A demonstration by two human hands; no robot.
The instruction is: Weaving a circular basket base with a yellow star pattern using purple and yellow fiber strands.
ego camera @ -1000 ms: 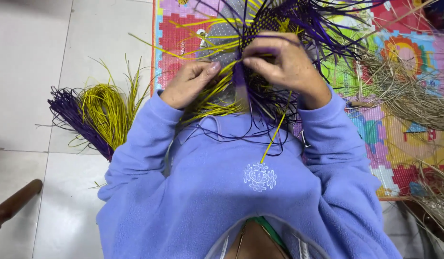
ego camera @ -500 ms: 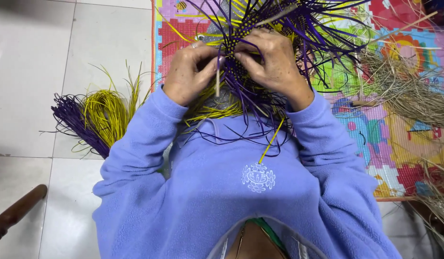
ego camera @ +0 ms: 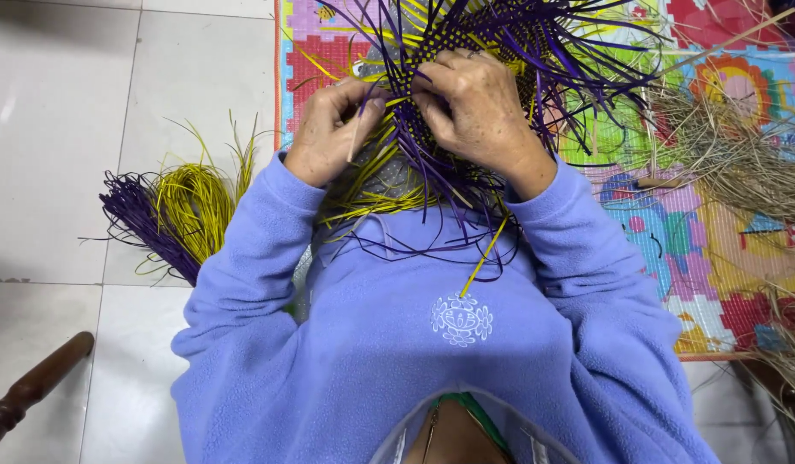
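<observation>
1. Left hand [ego camera: 333, 129] and right hand [ego camera: 475, 107], fingers closed on strips of one purple-and-yellow woven piece [ego camera: 492, 39], held above the lap.
2. Near left on the tiled floor [ego camera: 62, 103]: one bundle of purple and yellow strips [ego camera: 170, 215].
3. Right: one colourful mat [ego camera: 724, 249], one loose dry straw pile [ego camera: 741, 163].

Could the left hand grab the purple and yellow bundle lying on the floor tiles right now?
Probably yes. The bundle lies on the tiles just outside the left sleeve, with nothing between them. But the left hand is busy pinching strands of the woven piece, so it would have to let go first.
</observation>
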